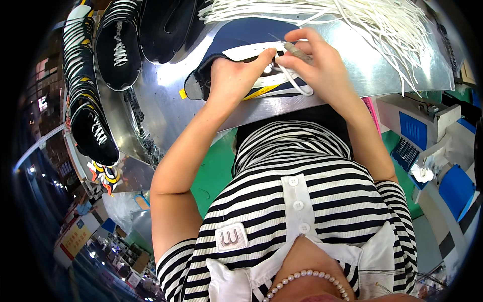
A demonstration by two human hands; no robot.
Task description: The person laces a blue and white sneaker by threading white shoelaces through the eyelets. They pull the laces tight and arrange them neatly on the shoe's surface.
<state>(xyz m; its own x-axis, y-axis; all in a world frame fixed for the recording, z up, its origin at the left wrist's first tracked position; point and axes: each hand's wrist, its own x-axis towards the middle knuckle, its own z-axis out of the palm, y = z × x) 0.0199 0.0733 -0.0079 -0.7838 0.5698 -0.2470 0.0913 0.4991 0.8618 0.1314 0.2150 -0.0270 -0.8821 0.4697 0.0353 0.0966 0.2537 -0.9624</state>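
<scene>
A navy shoe upper (249, 31) with white stripes and a yellow tab lies on the metal table (163, 108), below my two hands. My left hand (231, 78) grips it at the collar, with fingers tucked inside the opening and the thumb over the eyelet edge. In my right hand (324, 65) is a thin-tipped hand tool, like an awl or lacing hook, with a wrapped grey-brown handle (298, 52). Its needle-like tip points up and left. A white shoelace (294, 83) loops from the eyelet area beneath my right fingers; the fingertips partly hide where it passes through.
A heap of loose white shoelaces (375, 32) covers the table's far right. Dark shoe uppers (118, 58) and a long nested row of striped uppers (80, 63) lie on the left. A blue-and-white machine or cabinet (417, 126) stands to the right of the table.
</scene>
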